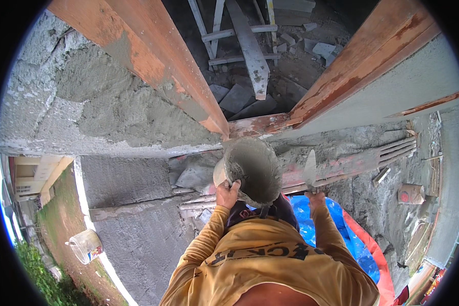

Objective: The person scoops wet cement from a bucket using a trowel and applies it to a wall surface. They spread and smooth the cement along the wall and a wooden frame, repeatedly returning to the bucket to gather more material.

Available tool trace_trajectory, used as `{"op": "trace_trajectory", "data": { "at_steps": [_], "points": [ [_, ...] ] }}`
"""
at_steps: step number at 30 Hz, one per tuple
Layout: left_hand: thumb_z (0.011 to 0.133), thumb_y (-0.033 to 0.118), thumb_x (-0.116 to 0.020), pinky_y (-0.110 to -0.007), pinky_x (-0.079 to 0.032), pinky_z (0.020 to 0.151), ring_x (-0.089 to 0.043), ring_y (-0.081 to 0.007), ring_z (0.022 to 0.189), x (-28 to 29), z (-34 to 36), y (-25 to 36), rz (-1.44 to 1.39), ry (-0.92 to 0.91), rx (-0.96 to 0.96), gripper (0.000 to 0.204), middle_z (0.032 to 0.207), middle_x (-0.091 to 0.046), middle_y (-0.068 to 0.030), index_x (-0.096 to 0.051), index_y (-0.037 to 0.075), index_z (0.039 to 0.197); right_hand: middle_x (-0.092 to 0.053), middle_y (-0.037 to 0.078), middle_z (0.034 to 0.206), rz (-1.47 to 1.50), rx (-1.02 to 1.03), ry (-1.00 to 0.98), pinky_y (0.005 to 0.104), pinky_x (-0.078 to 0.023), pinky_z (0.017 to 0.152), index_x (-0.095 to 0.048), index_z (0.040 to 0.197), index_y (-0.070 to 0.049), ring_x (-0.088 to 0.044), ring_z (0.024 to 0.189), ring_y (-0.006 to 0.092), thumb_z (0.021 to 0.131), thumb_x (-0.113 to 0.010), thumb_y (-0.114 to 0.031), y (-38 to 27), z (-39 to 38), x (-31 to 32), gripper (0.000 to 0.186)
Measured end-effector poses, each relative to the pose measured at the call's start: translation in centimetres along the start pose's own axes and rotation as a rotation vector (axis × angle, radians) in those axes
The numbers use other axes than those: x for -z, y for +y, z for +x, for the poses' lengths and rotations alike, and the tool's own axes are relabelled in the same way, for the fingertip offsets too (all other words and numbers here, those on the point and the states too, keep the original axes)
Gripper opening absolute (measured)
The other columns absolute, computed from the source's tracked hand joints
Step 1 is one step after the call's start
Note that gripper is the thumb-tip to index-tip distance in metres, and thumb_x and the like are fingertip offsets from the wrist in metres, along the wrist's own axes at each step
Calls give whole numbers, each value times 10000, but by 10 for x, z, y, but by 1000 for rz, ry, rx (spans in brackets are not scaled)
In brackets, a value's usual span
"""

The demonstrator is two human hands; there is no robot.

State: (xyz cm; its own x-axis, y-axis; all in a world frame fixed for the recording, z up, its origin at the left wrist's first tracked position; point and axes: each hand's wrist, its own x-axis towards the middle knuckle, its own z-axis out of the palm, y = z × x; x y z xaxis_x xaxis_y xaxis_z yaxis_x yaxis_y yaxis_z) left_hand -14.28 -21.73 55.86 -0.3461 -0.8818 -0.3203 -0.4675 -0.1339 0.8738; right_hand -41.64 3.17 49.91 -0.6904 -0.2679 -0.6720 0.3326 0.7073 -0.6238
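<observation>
My left hand (228, 194) grips the rim of a mortar-smeared bucket (270, 173), which tips so that its grey-coated inside shows. Some dark grey mortar seems to sit low in it, though how much I cannot tell. My right hand (316, 199) is closed round the handle of a pointed trowel (310, 166), its blade pointing away from me. Ahead of the bucket stands a wall with rough wet mortar (107, 102) on its left part, beside an orange-brown wooden frame (173, 76).
Through the frame lie a plank (247, 48) and broken slabs (237, 98). Mortar-crusted boards (352, 160) run along the wall's foot. A blue and red tarp (341, 229) lies by my right arm. A white pail (85, 246) is at left, a torn bag (411, 194) at right.
</observation>
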Motion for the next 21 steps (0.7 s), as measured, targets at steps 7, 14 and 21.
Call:
{"op": "trace_trajectory", "data": {
  "at_steps": [7,14,21],
  "points": [
    [802,352,-614,-438,-494,715,-629,-401,786,-30,12,26,399,-307,-200,378,779,-635,-245,-626,-19,873,-594,25,708,271,332,-73,275,-495,557,-593,878,-36,-563,571,121,806,-668,-147,-48,-56,-19,152],
    [812,411,-575,-456,-504,674,-629,-369,675,-75,-8,53,501,-411,-508,393,671,-623,-196,-628,23,786,-656,99,1008,585,397,-148,308,-513,761,-609,1012,11,-614,815,153,812,-662,-111,-110,-87,-34,241],
    [833,448,-541,-450,-502,745,-648,-351,797,-102,-15,74,567,-644,-530,427,819,-664,-180,-634,44,934,-635,85,1091,542,448,-200,304,-511,768,-614,1070,-39,-618,871,149,849,-616,-106,-140,-76,-22,231]
  ]
}}
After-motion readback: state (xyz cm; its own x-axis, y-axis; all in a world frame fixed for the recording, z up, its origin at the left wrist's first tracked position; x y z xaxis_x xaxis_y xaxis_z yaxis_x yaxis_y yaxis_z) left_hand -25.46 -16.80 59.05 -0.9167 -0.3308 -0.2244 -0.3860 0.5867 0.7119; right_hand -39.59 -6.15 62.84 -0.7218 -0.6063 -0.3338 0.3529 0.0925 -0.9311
